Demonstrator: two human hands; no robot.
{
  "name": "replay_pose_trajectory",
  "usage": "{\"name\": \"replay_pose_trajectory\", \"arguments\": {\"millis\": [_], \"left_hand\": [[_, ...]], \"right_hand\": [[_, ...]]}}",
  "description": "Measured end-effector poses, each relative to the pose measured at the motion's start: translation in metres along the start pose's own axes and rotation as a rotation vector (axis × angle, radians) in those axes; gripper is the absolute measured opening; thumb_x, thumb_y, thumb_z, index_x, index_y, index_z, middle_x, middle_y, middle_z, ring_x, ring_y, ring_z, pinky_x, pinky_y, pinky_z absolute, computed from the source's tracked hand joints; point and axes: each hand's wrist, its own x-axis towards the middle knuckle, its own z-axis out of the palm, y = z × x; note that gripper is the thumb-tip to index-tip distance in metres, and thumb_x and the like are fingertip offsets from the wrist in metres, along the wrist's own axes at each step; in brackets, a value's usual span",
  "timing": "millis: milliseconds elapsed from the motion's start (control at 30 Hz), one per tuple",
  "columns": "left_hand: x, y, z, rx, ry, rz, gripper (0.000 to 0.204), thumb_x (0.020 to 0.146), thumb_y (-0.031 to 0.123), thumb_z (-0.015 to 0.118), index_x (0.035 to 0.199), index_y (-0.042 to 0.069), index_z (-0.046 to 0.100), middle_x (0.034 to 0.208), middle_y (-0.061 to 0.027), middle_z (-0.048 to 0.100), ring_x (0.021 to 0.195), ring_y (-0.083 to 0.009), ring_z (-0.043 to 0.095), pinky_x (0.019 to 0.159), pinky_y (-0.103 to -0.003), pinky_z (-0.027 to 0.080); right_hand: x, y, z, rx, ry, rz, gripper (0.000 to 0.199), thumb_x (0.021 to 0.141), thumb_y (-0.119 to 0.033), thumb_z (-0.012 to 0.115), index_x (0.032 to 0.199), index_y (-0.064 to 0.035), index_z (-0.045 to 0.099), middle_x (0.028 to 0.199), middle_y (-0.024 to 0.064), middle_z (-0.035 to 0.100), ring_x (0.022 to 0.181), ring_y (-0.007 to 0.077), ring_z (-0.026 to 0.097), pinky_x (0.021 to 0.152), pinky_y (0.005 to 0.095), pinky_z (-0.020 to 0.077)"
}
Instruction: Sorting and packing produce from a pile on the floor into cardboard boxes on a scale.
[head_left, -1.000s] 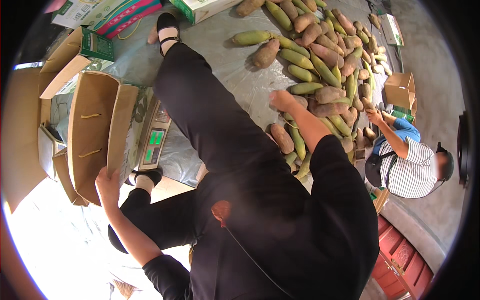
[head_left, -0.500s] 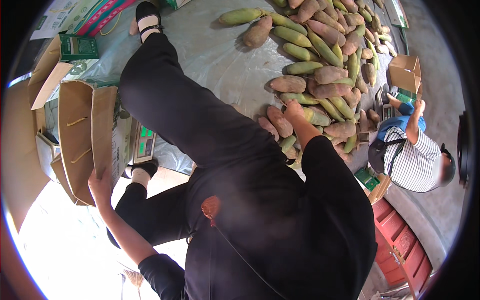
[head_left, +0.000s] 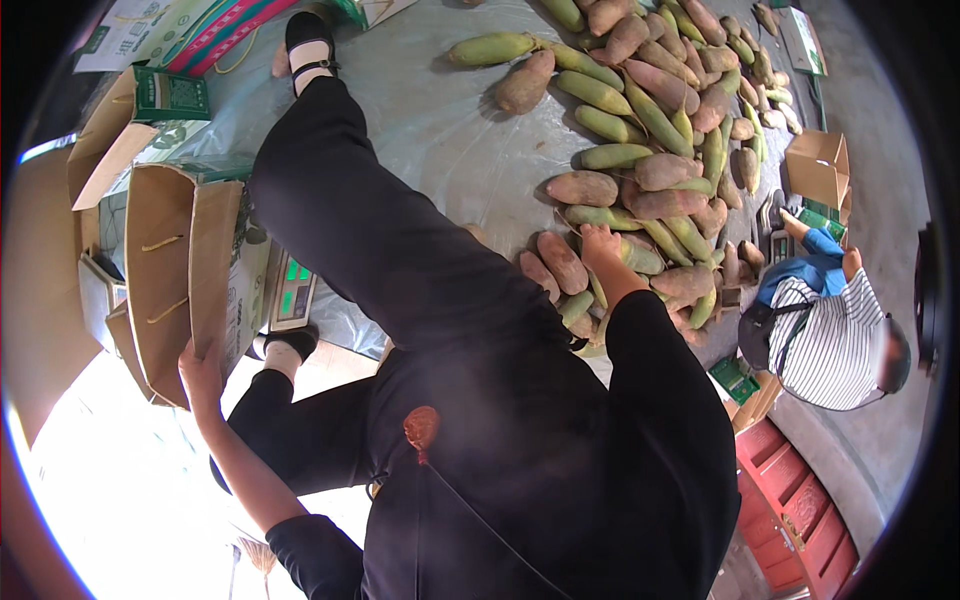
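On the left stands a tall open cardboard box [head_left: 160, 270] with cord handles on its brown inside. My left hand [head_left: 200, 375] grips the lower near edge of its side panel. My right hand [head_left: 602, 247] reaches into a pile, its fingers curled down among the vegetables. Right beside those fingers lies a green radish [head_left: 640, 257]; the fingertips are hidden, so what they grasp is unclear. Reddish-brown, sweet-potato-like roots [head_left: 562, 262] lie close to my hand, mixed with long green radishes [head_left: 615, 157]. The box stands against a scale [head_left: 292, 290] with a lit green display.
Another open carton [head_left: 105, 150] and a pink-and-teal striped box [head_left: 225, 35] stand at the far left. At right a person in a striped shirt [head_left: 825, 335] works near a small open carton [head_left: 818, 165]. A red panelled door [head_left: 795, 500] is at lower right. Plastic sheeting [head_left: 450, 130] covers the floor.
The whole view has shifted slightly, with the pile appearing lower. Both my hands keep nearly the same places on the box and in the pile. The other person's raised arm has come down.
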Motion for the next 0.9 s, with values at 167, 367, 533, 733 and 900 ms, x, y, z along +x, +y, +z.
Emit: {"name": "replay_pose_trajectory", "arguments": {"millis": [167, 367, 533, 733, 900], "left_hand": [[-0.001, 0.016, 0.003, -0.116, 0.013, -0.111, 0.027, 0.081, 0.012, 0.056, 0.103, -0.003, 0.062, 0.087, -0.0196, 0.066, 0.082, -0.0270, 0.065, 0.078, -0.036, 0.047], [-0.007, -0.002, -0.004, 0.021, 0.018, -0.072, 0.027, 0.081, 0.014, 0.058, 0.102, -0.003, 0.062, 0.085, -0.0195, 0.067, 0.080, -0.0299, 0.065, 0.076, -0.038, 0.047], [0.017, 0.013, 0.009, -0.024, -0.012, -0.048, 0.028, 0.079, 0.015, 0.058, 0.100, -0.002, 0.063, 0.084, -0.0208, 0.066, 0.078, -0.0312, 0.065, 0.072, -0.038, 0.048], [-0.007, 0.004, 0.004, -0.195, 0.063, -0.132, 0.030, 0.078, 0.013, 0.061, 0.105, 0.001, 0.064, 0.089, -0.0202, 0.067, 0.080, -0.0325, 0.065, 0.074, -0.037, 0.049], [-0.013, 0.012, -0.001, -0.214, 0.093, -0.117, 0.030, 0.077, 0.012, 0.061, 0.105, 0.003, 0.066, 0.085, -0.0195, 0.067, 0.079, -0.0300, 0.066, 0.074, -0.036, 0.049]], "right_hand": [[0.002, 0.006, 0.019, -0.104, 0.040, 0.057, 0.030, 0.090, -0.017, 0.048, 0.119, -0.0182, 0.056, 0.126, 0.0008, 0.054, 0.122, 0.0200, 0.045, 0.094, 0.0431, 0.0383], [0.015, 0.000, 0.016, -0.152, 0.044, -0.037, 0.022, 0.086, -0.019, 0.052, 0.104, -0.0202, 0.064, 0.119, 0.0042, 0.057, 0.120, 0.0239, 0.047, 0.090, 0.0440, 0.0406], [0.031, 0.059, 0.050, 0.388, 0.194, 0.156, 0.035, 0.090, -0.035, 0.043, 0.105, -0.0114, 0.063, 0.102, 0.0178, 0.064, 0.097, 0.0396, 0.059, 0.086, 0.0476, 0.0447], [0.033, 0.058, 0.036, 0.768, 0.482, 0.120, 0.014, 0.086, -0.028, 0.054, 0.092, -0.0162, 0.060, 0.081, 0.0117, 0.066, 0.078, 0.0322, 0.063, 0.070, 0.0413, 0.0471], [0.040, 0.054, 0.003, 1.248, 0.652, 0.076, 0.011, 0.088, -0.016, 0.057, 0.085, -0.0060, 0.056, 0.065, 0.0031, 0.058, 0.061, 0.0123, 0.054, 0.057, 0.0290, 0.0436]]}}
